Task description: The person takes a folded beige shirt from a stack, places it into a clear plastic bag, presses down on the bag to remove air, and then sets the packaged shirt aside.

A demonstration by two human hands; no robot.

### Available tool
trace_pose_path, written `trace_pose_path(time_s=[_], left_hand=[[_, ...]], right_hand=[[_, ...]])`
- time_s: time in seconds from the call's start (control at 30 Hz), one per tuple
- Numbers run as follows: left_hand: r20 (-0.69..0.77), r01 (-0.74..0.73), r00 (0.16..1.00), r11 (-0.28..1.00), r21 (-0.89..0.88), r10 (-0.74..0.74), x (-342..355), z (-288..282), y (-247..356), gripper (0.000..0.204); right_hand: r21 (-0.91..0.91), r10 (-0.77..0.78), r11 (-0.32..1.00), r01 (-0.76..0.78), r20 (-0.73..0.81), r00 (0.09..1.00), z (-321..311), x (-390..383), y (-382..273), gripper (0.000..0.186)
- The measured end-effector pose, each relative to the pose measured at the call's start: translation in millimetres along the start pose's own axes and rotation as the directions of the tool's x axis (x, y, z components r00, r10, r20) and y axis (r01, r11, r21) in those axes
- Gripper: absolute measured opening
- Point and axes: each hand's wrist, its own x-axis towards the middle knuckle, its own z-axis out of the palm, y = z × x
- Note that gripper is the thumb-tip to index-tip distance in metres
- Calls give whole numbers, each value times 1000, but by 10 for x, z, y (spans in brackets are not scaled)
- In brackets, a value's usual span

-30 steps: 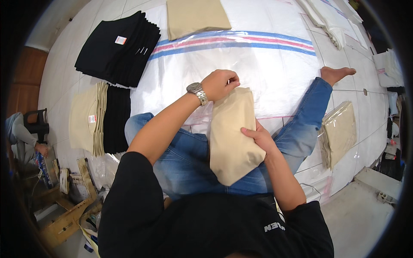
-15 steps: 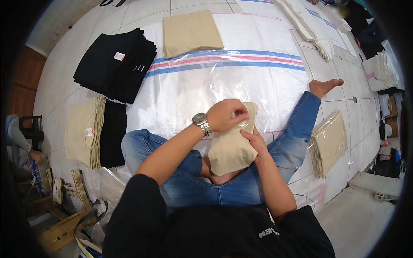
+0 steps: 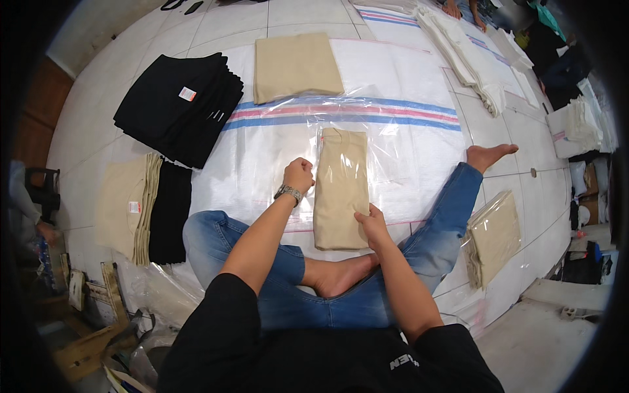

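Note:
A folded beige garment (image 3: 341, 190) lies lengthwise in front of me, its near end above my bare foot. Glossy clear plastic (image 3: 393, 147) spreads around and over its upper part; whether the garment is inside a bag, I cannot tell. My right hand (image 3: 372, 226) pinches the garment's lower right edge, thumb on top. Just left of the garment, my left hand (image 3: 299, 175), with a metal watch on the wrist, is curled closed over the plastic. Its fingertips are hidden, so what it holds does not show.
A white striped sheet (image 3: 255, 190) covers the floor. Around it are a folded beige cloth (image 3: 298, 65), a black garment stack (image 3: 173, 105), a beige stack (image 3: 124, 213), a black stack (image 3: 170, 216) and plastic-wrapped beige packs (image 3: 495, 236). Another person's hands (image 3: 452, 9) show at top right.
The beige garment has gone from a bunched bundle above my lap to lying flat on the sheet. My left hand has come off it and moved left; my right hand stays at its right side.

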Motion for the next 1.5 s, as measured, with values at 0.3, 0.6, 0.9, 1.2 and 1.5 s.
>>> trace_pose_path(time_s=[0.3, 0.6, 0.9, 1.2, 1.5], left_hand=[[-51, -80, 994, 951, 299, 99, 240, 197, 214, 41], [243, 230, 958, 911, -342, -151, -227, -204, 212, 23], [-140, -223, 957, 954, 201, 254, -357, -205, 521, 29], [591, -822, 478, 94, 561, 650, -426, 656, 628, 16], [402, -849, 299, 49, 526, 865, -677, -167, 1361, 13]], right_hand=[[76, 63, 995, -70, 98, 993, -188, 105, -244, 41], [17, -15, 1000, 15, 15, 1000, -531, 154, -404, 40], [-312, -52, 950, -11, -193, 980, -867, 44, -428, 40], [-802, -115, 590, -93, -198, 973, -1067, -139, -574, 21], [-492, -322, 640, 591, 526, 787, 266, -453, -841, 32]])
